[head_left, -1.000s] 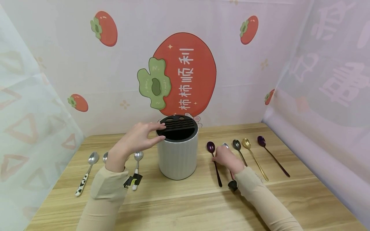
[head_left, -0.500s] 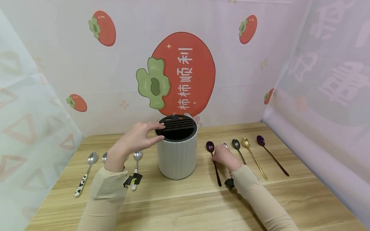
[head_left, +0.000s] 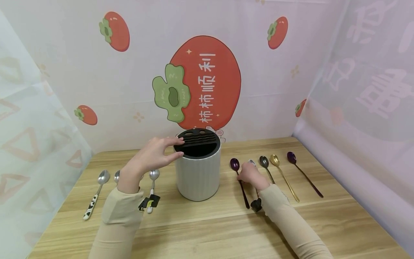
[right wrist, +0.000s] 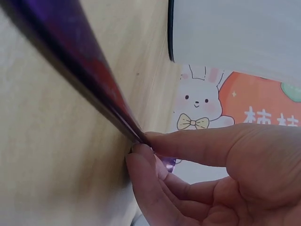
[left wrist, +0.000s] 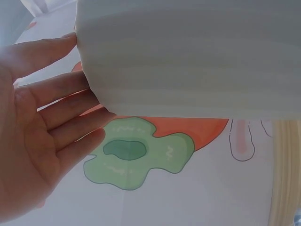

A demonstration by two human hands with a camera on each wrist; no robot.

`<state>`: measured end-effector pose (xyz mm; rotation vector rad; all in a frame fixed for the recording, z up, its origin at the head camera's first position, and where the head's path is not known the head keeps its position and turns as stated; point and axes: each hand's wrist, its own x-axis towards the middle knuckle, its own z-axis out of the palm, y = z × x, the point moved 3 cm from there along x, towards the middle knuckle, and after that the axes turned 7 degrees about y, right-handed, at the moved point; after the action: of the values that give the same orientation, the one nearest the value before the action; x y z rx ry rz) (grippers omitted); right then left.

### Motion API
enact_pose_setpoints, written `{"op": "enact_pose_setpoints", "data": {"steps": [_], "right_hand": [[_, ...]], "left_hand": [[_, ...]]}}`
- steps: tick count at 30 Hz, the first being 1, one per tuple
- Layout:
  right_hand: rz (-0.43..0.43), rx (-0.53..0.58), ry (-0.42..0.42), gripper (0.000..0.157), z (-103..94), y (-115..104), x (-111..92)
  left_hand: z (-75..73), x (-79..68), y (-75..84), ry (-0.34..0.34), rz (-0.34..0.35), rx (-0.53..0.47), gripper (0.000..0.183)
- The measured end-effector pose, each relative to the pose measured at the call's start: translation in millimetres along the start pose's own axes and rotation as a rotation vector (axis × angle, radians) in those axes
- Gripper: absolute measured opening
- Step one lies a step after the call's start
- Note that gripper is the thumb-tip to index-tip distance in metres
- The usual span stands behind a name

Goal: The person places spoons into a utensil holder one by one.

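Note:
A light grey ribbed canister (head_left: 198,180) with a black slotted top (head_left: 199,137) stands mid-table. My left hand (head_left: 152,156) reaches to its left side with extended fingers; in the left wrist view the fingertips (left wrist: 69,41) meet the canister's rim. On the right, my right hand (head_left: 253,175) pinches the dark purple spoon (head_left: 235,164) by its handle, between thumb and index finger. That handle (right wrist: 89,66) runs large across the right wrist view, close over the wood. A silver-bowled spoon (head_left: 252,163) lies partly hidden behind the right hand.
Right of that hand lie a dark grey spoon (head_left: 264,162), a gold spoon (head_left: 276,160) and another purple spoon (head_left: 292,157). To the left are silver spoons, one with a cow-patterned handle (head_left: 91,207), another (head_left: 154,175) near the left wrist. A printed cloth (head_left: 265,100) backs the table.
The lower end of the pinched purple spoon's handle has shifted slightly right. Both hands stay almost where they were; the head view has moved a little.

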<state>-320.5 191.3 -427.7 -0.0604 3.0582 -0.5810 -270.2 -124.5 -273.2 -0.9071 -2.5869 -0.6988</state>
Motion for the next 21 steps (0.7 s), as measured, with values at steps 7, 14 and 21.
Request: {"op": "enact_pose_setpoints", "data": {"steps": [7,14,21], "right_hand": [[0.093,0.114,-0.022,0.014,0.5,3.9,0.0],[0.114,0.148,-0.032,0.013,2.4,5.3,0.8],[0.085,0.201,-0.056,0.022,3.4,3.9,1.0]], "left_hand": [[0.0,0.1,-0.6,-0.006,-0.014,0.018,0.042],[-0.6,0.9,-1.4,-0.002,0.004,0.034,0.042],[-1.1,-0.6,0.3,0.006,0.015,0.031,0.042]]}}
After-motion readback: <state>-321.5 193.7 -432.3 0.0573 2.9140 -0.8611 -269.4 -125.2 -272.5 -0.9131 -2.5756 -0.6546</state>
